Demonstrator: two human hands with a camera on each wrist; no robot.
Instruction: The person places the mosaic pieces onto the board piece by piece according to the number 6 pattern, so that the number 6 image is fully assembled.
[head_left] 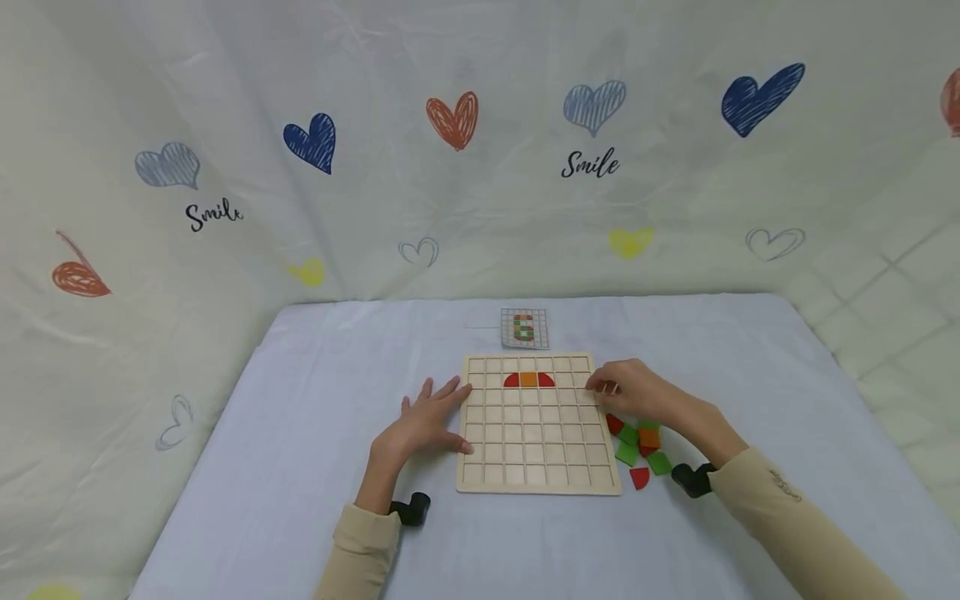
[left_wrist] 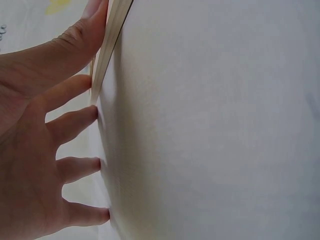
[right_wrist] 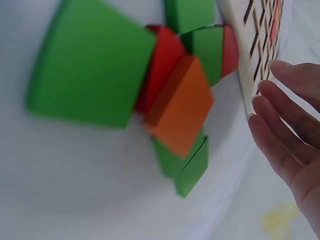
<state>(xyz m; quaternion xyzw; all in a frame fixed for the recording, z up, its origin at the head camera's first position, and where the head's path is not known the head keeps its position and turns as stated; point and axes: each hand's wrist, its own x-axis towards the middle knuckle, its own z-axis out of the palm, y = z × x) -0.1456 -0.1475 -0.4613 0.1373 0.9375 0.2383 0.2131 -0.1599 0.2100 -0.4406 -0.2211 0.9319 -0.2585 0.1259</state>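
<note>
A wooden grid board (head_left: 534, 454) lies on the white cloth. In its upper rows an orange square (head_left: 528, 380) sits between two red quarter-round pieces (head_left: 547, 381). My left hand (head_left: 424, 423) is spread at the board's left edge; the left wrist view shows its thumb against the wooden side (left_wrist: 111, 45). Over the upper right edge is my right hand (head_left: 636, 390), fingers slightly bent. No piece shows between its thumb and fingers in the right wrist view. Beside the board lie loose green squares (head_left: 626, 453), an orange square (right_wrist: 182, 110) and red pieces (head_left: 639, 477).
Behind the board lies a small pattern card (head_left: 525, 328) with a coloured figure on a grid. White cloth (head_left: 352, 367) covers the table. A pale curtain (head_left: 510, 217) printed with hearts stands behind it. Each wrist wears a small black device (head_left: 692, 481).
</note>
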